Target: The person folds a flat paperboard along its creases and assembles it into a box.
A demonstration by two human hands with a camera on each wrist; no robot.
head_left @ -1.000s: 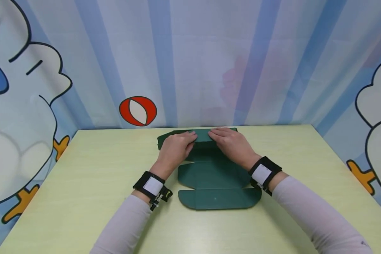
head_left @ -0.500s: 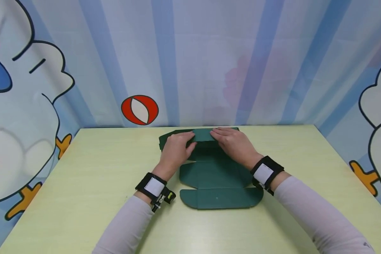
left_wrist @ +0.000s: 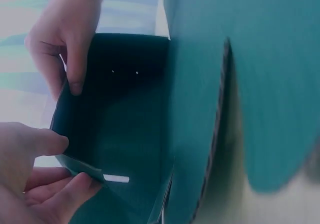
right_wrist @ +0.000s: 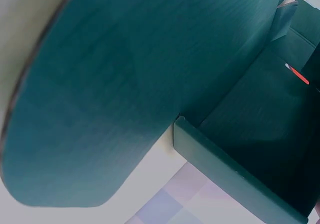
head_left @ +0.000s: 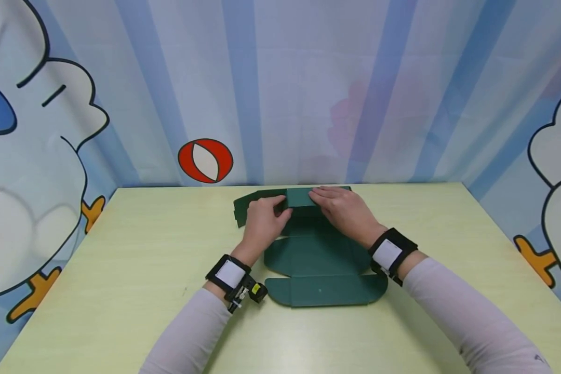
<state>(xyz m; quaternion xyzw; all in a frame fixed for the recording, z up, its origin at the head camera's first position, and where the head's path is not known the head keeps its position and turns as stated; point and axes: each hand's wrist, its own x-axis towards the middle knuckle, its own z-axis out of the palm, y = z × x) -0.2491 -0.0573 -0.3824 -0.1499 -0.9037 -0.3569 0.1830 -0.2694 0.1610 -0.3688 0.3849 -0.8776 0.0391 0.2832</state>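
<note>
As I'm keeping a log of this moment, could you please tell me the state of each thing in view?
Green cardboard box: partly folded
Lid: open
Near flap: unfolded
Right end wall: folded up
Far-left flap: sticking outward
Left hand: pinching the box
Right hand: gripping the far wall

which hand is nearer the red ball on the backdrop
Left. In the head view, the left hand, at the green cardboard, is below and right of the ball; the right hand is farther right.
</note>
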